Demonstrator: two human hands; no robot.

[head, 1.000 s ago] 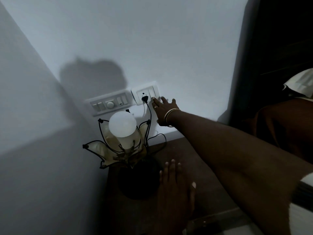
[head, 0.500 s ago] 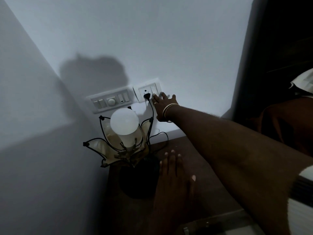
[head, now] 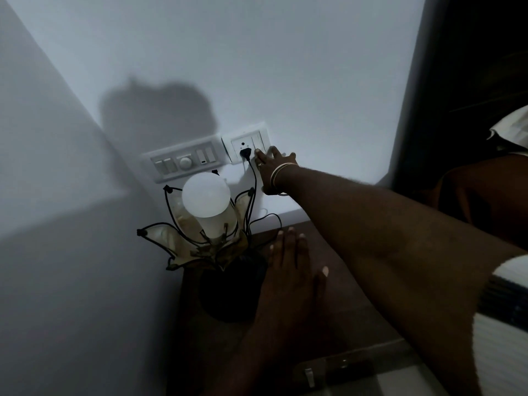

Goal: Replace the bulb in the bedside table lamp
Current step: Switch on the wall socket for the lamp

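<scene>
A white round bulb (head: 206, 197) stands unlit in the flower-shaped lamp (head: 197, 241) with glass petals on black wire, set on a dark round base. The lamp's black plug (head: 245, 152) sits in the white wall socket plate (head: 245, 141). My right hand (head: 275, 170), with bangles on the wrist, reaches to that plate, a fingertip touching the switch next to the plug. My left hand (head: 288, 270) lies flat, fingers together, on the dark bedside table (head: 328, 252) beside the lamp base, holding nothing.
A second white switch panel (head: 184, 161) with a round dial is on the wall behind the lamp. A dark headboard (head: 463, 81) and a pillow (head: 511, 130) fill the right side. The lamp's black cord (head: 265, 218) loops along the wall.
My right hand has moved up the wall a little, from below the socket plate to its switch. The left hand has stayed flat on the table.
</scene>
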